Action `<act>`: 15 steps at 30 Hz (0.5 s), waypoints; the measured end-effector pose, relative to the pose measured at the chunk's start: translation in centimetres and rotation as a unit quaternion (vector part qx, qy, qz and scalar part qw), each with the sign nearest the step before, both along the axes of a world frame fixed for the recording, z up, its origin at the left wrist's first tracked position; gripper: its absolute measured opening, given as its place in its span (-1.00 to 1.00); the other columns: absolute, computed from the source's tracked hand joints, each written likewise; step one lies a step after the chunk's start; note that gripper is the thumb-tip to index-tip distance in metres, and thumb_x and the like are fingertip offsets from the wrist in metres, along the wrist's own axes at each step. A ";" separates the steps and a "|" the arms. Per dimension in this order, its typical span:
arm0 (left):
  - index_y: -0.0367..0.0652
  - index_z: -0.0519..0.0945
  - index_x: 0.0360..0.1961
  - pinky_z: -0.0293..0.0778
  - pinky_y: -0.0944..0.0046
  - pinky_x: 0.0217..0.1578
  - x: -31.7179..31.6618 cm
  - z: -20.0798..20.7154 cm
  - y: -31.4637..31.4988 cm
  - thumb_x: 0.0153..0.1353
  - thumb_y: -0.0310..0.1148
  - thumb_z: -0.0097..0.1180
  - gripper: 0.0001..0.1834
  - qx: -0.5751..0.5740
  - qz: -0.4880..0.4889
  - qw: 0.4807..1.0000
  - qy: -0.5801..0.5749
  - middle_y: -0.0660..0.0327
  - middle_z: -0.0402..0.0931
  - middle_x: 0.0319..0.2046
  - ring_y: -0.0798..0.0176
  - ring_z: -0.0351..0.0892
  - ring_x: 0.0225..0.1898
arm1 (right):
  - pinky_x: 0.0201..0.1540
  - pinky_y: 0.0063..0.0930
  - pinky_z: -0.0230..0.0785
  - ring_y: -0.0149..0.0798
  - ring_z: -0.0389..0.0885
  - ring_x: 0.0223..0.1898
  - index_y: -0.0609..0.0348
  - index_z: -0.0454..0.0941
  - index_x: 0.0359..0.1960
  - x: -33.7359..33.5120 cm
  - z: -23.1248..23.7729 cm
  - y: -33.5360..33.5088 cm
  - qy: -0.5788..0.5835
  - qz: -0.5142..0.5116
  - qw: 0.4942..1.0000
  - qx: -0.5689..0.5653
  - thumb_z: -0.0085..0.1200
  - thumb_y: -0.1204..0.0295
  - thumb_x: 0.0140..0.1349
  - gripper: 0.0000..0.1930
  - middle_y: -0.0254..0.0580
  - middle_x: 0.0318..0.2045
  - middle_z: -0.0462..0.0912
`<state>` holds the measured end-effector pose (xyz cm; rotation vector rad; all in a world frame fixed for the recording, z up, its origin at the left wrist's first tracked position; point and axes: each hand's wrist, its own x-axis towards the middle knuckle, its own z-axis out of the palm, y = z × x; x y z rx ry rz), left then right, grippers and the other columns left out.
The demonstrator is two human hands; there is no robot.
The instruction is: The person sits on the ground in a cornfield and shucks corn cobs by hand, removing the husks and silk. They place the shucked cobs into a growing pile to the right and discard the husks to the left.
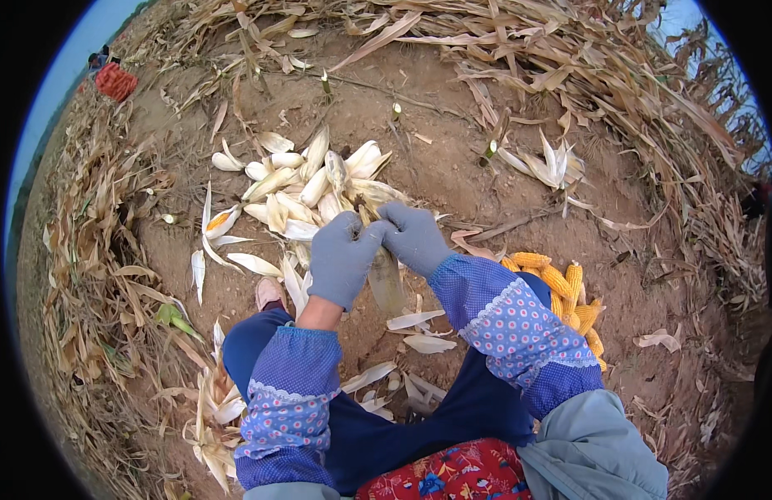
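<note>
Both my hands wear grey knitted gloves and meet in front of my knees. My left hand (341, 257) is closed, its thumb side against the right hand. My right hand (416, 240) is closed too, its fingertips pinched together. Between them is an ear of corn in its dry husk (386, 283), a pale strip of which hangs below the gloves; most of the ear is hidden. Just beyond lies a heap of corn ears in pale husks (290, 179). At my right knee is a pile of bare yellow corn cobs (561, 287).
Loose husks (428, 342) litter the soil between my legs, and more (211, 417) lie by my left leg. Cut stalk stubs (397, 108) stick up ahead. Dry stalks (544, 50) bank the far and right sides. A red sack (115, 82) stands far left.
</note>
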<state>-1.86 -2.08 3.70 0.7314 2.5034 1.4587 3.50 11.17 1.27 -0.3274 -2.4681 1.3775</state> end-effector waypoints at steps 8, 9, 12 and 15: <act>-0.30 0.45 -0.53 0.27 0.31 -0.54 -0.2 -1.2 0.1 0.09 -0.29 0.14 -0.73 0.127 0.012 0.987 -0.102 0.24 0.39 -0.66 0.39 0.24 -0.59 | -0.33 -0.25 0.32 -0.04 0.51 -0.45 0.31 0.49 -0.43 -1.5 -1.8 1.4 -0.029 -0.092 0.989 -0.116 -0.09 0.30 0.06 -0.73 0.08 -0.52 0.52; -0.29 0.46 -0.52 0.27 0.34 -0.56 -0.2 -1.0 0.1 0.11 -0.30 0.13 -0.75 0.147 0.027 0.983 -0.108 0.26 0.40 -0.64 0.42 0.26 -0.59 | -0.33 -0.28 0.32 -0.09 0.52 -0.46 0.34 0.50 -0.42 -1.7 -1.9 1.7 -0.033 -0.097 0.984 -0.144 -0.08 0.31 0.04 -0.72 0.05 -0.53 0.53; -0.25 0.49 -0.46 0.25 0.43 -0.64 0.0 -0.1 0.3 0.14 -0.32 0.13 -0.80 0.212 0.065 0.963 -0.156 0.32 0.42 -0.63 0.48 0.29 -0.65 | -0.40 -0.49 0.31 -0.41 0.43 -0.49 0.33 0.50 -0.38 -1.6 -1.8 1.9 -0.017 -0.091 0.982 -0.163 -0.05 0.34 0.08 -0.75 -0.23 -0.56 0.49; -0.19 0.49 -0.42 0.20 0.49 -0.75 0.2 0.9 0.5 0.14 -0.31 0.13 -0.83 0.287 0.064 0.919 -0.261 0.32 0.42 -0.65 0.49 0.29 -0.78 | -0.34 -0.34 0.31 -0.18 0.49 -0.49 0.33 0.51 -0.40 -1.6 -1.5 1.7 -0.001 -0.092 0.979 -0.184 -0.06 0.31 0.05 -0.72 0.00 -0.56 0.52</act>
